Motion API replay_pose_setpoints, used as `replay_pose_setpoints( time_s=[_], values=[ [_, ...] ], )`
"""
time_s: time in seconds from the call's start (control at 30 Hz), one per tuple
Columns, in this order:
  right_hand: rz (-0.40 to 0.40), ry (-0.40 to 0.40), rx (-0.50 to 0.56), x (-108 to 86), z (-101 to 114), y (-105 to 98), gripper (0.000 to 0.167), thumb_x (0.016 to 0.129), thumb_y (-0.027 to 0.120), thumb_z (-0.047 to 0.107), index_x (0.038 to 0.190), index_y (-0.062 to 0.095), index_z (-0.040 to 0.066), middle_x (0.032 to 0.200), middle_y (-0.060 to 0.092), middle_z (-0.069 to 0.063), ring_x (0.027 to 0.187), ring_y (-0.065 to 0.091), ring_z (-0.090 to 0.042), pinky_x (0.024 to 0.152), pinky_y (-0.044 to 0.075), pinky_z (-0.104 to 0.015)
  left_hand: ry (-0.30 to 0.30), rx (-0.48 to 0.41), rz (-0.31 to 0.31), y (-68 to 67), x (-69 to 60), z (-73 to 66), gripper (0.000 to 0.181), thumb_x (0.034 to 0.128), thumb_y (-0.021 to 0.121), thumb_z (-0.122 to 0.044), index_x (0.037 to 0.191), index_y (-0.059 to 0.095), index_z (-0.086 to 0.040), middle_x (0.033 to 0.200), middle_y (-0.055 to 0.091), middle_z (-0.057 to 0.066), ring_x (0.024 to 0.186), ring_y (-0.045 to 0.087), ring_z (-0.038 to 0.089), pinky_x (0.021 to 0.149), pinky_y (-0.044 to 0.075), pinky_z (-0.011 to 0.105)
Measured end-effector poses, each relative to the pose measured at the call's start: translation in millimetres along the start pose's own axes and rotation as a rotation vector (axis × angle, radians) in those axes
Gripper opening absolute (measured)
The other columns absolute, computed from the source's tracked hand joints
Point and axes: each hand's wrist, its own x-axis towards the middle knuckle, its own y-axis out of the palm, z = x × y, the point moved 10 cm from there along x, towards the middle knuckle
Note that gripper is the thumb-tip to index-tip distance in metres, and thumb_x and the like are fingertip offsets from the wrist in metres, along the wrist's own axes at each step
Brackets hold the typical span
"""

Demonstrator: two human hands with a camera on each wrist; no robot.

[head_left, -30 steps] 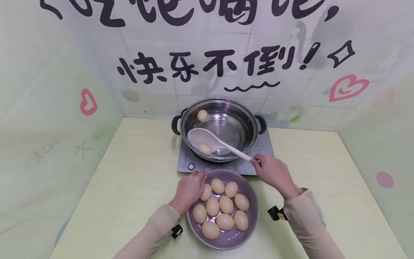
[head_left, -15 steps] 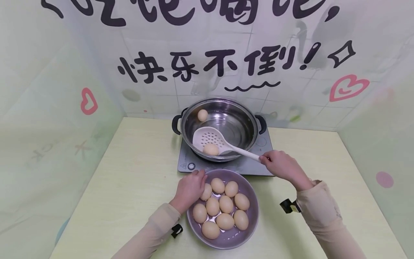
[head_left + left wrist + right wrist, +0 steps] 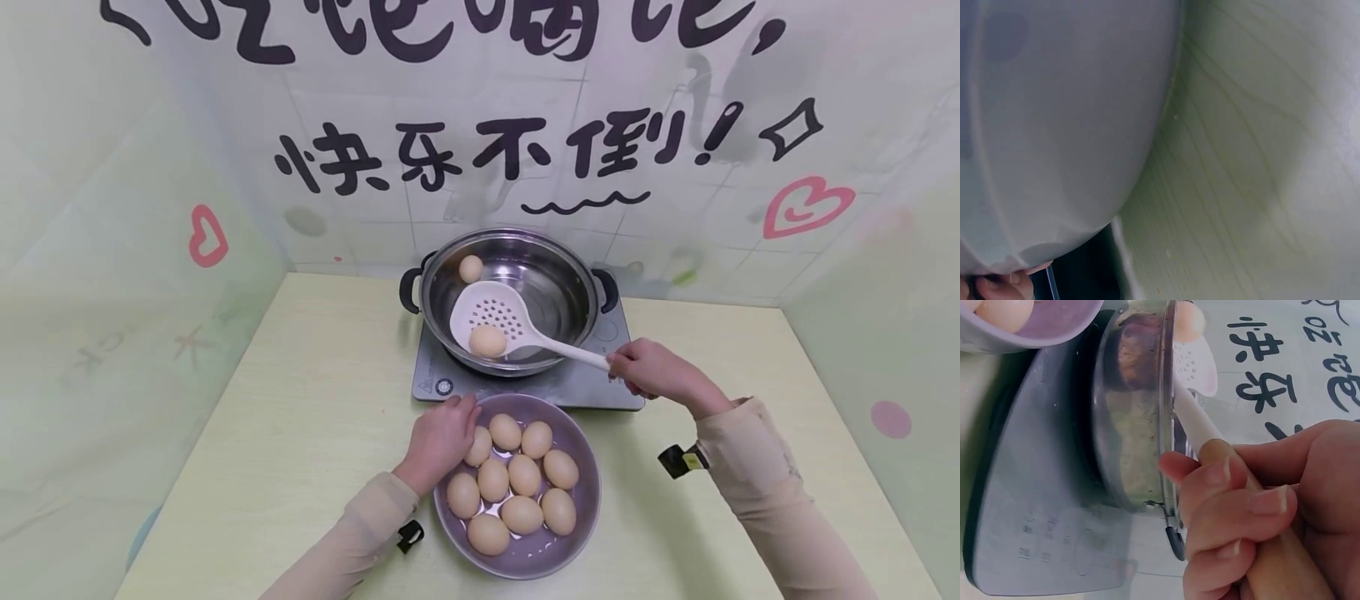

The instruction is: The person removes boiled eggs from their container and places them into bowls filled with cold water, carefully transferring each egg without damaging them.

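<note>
My right hand (image 3: 660, 373) grips the wooden handle (image 3: 1285, 562) of a white slotted spoon (image 3: 491, 300). One brown egg (image 3: 487, 341) lies in the spoon's bowl, over the near left side of a steel pot (image 3: 558, 304). A second egg (image 3: 471, 268) is inside the pot at its far left. My left hand (image 3: 438, 442) grips the far left rim of a purple bowl (image 3: 551, 558) holding several eggs (image 3: 523, 514). In the left wrist view, its curled fingers (image 3: 1007, 287) show at the rim, while the bowl's outer wall (image 3: 1085, 125) fills much of the picture.
The pot stands on a grey induction cooker (image 3: 442, 367), with black handles (image 3: 606, 289) at both sides. Just in front of the cooker is the purple bowl, on a pale wooden table (image 3: 300, 400). A wall covering (image 3: 360, 242) with black writing rises behind.
My right hand has moved right, drawing the slotted spoon rightward and slightly up with the egg on it. The left hand stays at the bowl's rim.
</note>
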Motion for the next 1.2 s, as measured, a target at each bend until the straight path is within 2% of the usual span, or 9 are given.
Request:
replay_pose_setpoints(
  time_s=[0.3, 0.57, 0.73, 1.0, 1.2],
  values=[
    [-0.014, 0.013, 0.042, -10.0, -6, -5, 0.032, 0.095, 0.036, 0.015, 0.094, 0.057, -0.008, 0.053, 0.045, -0.001, 0.043, 0.037, -0.009, 0.042, 0.031, -0.023, 0.006, -0.007, -0.007, -0.2, -0.8, -1.1, 0.013, 0.0870, 0.057, -0.019, 0.081, 0.056, -0.007, 0.064, 0.054, 0.007, 0.050, 0.056, 0.025, 0.041, 0.040, 0.034],
    [-0.058, 0.019, 0.027, -39.8, -10, -15, 0.031, 0.096, 0.036, 0.018, 0.088, 0.057, -0.004, 0.053, 0.043, 0.000, 0.043, 0.036, -0.008, 0.041, 0.031, -0.023, 0.009, -0.011, -0.012, -1.0, -1.2, -1.8, 0.012, 0.0868, 0.057, -0.018, 0.082, 0.057, -0.007, 0.065, 0.055, 0.008, 0.051, 0.056, 0.026, 0.042, 0.042, 0.035],
    [-0.093, 0.025, 0.000, -68.0, -16, -15, 0.029, 0.096, 0.038, 0.019, 0.086, 0.057, 0.000, 0.054, 0.044, -0.001, 0.042, 0.036, -0.008, 0.039, 0.031, -0.024, 0.008, -0.012, -0.011, -0.8, -0.5, -1.1, 0.012, 0.0868, 0.057, -0.018, 0.081, 0.057, -0.007, 0.064, 0.054, 0.008, 0.051, 0.056, 0.027, 0.042, 0.042, 0.036],
    [-0.119, 0.025, -0.008, -107.5, -24, 0, 0.026, 0.097, 0.040, 0.021, 0.084, 0.057, 0.006, 0.055, 0.044, 0.002, 0.041, 0.035, -0.005, 0.037, 0.030, -0.022, 0.013, -0.004, -0.024, -3.1, 0.5, -2.3, 0.013, 0.0858, 0.058, -0.017, 0.078, 0.055, -0.007, 0.063, 0.054, 0.008, 0.049, 0.055, 0.026, 0.041, 0.041, 0.035],
    [-0.087, -0.011, 0.007, -124.8, -31, 19, 0.025, 0.098, 0.040, 0.021, 0.081, 0.055, 0.009, 0.055, 0.042, 0.006, 0.041, 0.034, -0.002, 0.037, 0.031, -0.022, -0.019, -0.022, 0.028, 1.8, 0.5, 0.7, 0.011, 0.0869, 0.056, -0.017, 0.080, 0.056, -0.008, 0.065, 0.055, 0.007, 0.052, 0.057, 0.026, 0.042, 0.041, 0.035]
  ],
)
